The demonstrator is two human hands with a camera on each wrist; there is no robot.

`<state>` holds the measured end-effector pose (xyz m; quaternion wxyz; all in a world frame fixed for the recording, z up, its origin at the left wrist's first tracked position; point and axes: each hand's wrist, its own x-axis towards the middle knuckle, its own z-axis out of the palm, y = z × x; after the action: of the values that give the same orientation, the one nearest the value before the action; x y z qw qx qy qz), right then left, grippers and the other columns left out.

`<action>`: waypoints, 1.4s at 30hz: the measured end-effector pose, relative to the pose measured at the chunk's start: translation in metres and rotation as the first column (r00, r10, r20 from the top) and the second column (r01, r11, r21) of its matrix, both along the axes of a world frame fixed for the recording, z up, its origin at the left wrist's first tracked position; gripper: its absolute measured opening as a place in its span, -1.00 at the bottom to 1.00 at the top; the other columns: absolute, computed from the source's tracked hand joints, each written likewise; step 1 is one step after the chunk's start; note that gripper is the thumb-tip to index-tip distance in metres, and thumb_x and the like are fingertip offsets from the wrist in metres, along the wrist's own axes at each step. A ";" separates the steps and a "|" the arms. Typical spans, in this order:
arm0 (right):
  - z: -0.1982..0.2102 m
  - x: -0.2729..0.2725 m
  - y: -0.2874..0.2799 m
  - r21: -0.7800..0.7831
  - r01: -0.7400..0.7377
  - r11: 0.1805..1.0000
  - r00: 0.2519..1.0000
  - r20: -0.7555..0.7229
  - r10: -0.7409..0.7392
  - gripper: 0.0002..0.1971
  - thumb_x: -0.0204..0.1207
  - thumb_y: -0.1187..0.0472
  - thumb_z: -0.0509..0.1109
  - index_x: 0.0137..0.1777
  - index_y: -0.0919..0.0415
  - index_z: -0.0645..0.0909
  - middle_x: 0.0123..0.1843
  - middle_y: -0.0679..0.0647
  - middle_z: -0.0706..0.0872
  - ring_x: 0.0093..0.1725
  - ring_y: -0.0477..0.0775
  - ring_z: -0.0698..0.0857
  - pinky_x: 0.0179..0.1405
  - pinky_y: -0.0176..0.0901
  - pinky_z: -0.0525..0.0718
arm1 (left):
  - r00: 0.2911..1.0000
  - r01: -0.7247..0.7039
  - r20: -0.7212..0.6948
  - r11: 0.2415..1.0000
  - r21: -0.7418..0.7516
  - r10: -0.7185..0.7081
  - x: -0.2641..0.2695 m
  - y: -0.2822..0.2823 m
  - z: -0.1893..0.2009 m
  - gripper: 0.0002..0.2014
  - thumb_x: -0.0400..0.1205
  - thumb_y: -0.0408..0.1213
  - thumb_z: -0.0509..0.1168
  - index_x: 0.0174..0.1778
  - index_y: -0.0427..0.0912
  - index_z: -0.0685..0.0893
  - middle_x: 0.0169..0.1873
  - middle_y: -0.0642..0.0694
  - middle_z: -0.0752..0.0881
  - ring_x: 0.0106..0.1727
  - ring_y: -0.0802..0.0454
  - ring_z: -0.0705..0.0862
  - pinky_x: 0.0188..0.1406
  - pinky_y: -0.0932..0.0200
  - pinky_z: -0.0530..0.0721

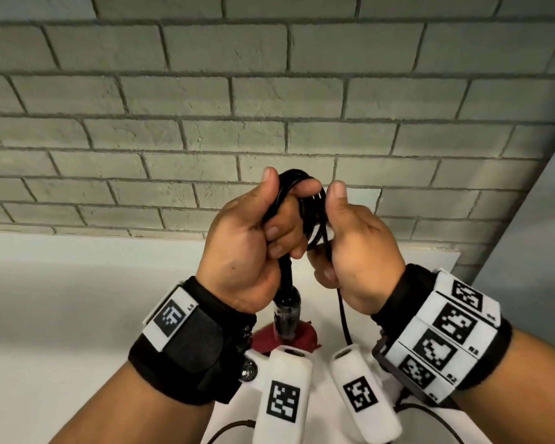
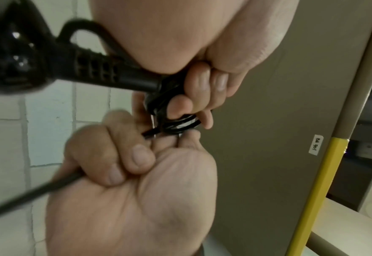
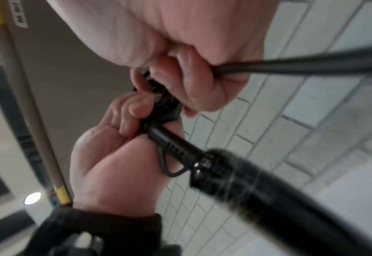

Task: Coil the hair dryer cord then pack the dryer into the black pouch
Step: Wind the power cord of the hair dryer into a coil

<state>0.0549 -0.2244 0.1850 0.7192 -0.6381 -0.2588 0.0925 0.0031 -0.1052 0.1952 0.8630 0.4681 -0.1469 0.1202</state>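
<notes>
Nearest the head camera, both forearms come up from the bottom edge, each banded with a black wrist strap [image 1: 186, 344] carrying white marker tags and a white camera housing [image 1: 285, 392]. Just beyond the straps, the hair dryer [image 1: 287, 304] hangs handle-up between the wrists, its black handle above a dark red body [image 1: 265, 339], suspended over the white counter [image 1: 61, 299] rather than resting on it.

Higher up, the left hand [image 1: 244, 241] is closed tight around the gathered loops of the cord [image 1: 308, 216], thumb up along the near side and fingers wrapped through the coil; the ribbed strain relief [image 2: 97, 69] leaves the bottom of this fist and runs straight to the dryer handle. The right hand [image 1: 356, 248] sits just beside it, the two fists nearly touching, its fingers curled around a single run of the same cord, thumb raised against the coil. From under the right fist, the free tail of cord [image 1: 343, 315] drops toward the counter.

The counter's far edge meets a grey brick wall [image 1: 269, 91] close behind the hands, and its right end stops near a plain grey panel [image 1: 535, 225], so open room lies mostly to the left. The black pouch is not in any view.
</notes>
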 end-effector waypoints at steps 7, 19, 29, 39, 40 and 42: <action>0.005 0.004 0.002 0.219 -0.194 0.956 0.928 -0.276 0.252 -0.50 0.66 -0.26 0.05 -0.32 0.10 0.46 -0.54 0.11 0.40 -0.72 -0.05 0.27 -0.68 -0.38 0.13 | 0.990 0.136 0.030 0.990 -0.037 -0.135 -0.004 -0.007 0.001 -0.64 0.66 -0.06 0.10 -0.05 -0.35 0.54 -0.70 0.06 0.37 -0.69 0.11 0.31 -0.51 0.15 0.46; -0.005 0.011 -0.005 0.015 -0.066 0.998 0.993 -0.100 0.067 -0.76 0.74 0.03 0.12 0.06 0.13 0.56 -0.38 0.19 0.48 -0.63 -0.05 0.26 -0.65 -0.37 0.20 | 0.993 0.118 -0.009 0.992 -0.047 -0.119 0.004 -0.001 0.000 -0.45 0.73 -0.02 0.02 0.29 -0.48 0.57 -0.62 0.09 0.33 -0.62 0.15 0.16 -0.49 0.22 0.32; -0.026 0.003 -0.011 -0.497 0.264 0.827 0.813 0.575 0.087 -0.75 0.69 0.15 0.18 -0.14 0.17 0.64 -0.48 0.09 0.72 -0.52 0.02 0.64 -0.46 -0.05 0.58 | 0.987 -0.158 -0.010 0.987 0.019 0.159 0.013 0.006 0.003 -0.50 0.76 -0.05 0.05 0.37 -0.43 0.54 -0.56 0.06 0.34 -0.57 0.14 0.25 -0.44 0.21 0.39; -0.003 -0.001 -0.020 -0.448 -0.230 0.864 0.966 0.007 0.260 -0.85 0.68 0.31 0.26 -0.07 0.34 0.62 -0.48 0.11 0.67 -0.71 -0.05 0.43 -0.67 -0.28 0.39 | 0.768 -0.604 0.338 0.437 0.667 0.544 0.034 0.002 -0.026 -0.66 0.74 -0.05 0.08 0.28 -0.16 0.57 -0.48 0.09 0.57 -0.45 0.17 0.59 -0.34 0.20 0.57; -0.001 0.000 -0.021 -0.495 -0.191 0.847 0.969 0.044 0.244 -0.83 0.67 0.28 0.27 -0.13 0.28 0.63 -0.52 0.04 0.66 -0.69 -0.06 0.44 -0.64 -0.25 0.41 | 0.770 -0.595 0.370 0.375 0.711 0.520 0.035 0.005 -0.029 -0.66 0.74 -0.02 0.06 0.19 -0.18 0.58 -0.47 0.07 0.59 -0.44 0.12 0.61 -0.33 0.17 0.57; 0.003 0.003 -0.023 -0.609 -0.066 0.790 0.963 0.169 0.211 -0.72 0.68 0.19 0.25 -0.28 0.16 0.60 -0.60 -0.08 0.60 -0.63 -0.09 0.44 -0.56 -0.21 0.45 | 0.816 -0.533 0.361 0.346 0.772 0.451 0.034 0.008 -0.035 -0.60 0.75 0.01 0.02 -0.04 -0.22 0.61 -0.47 -0.02 0.64 -0.42 0.02 0.64 -0.35 0.09 0.58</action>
<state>0.0577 -0.2471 0.1881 0.4379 -0.8176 -0.3433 0.1483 0.0373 -0.0974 0.1599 0.4368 0.8427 -0.0747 0.3058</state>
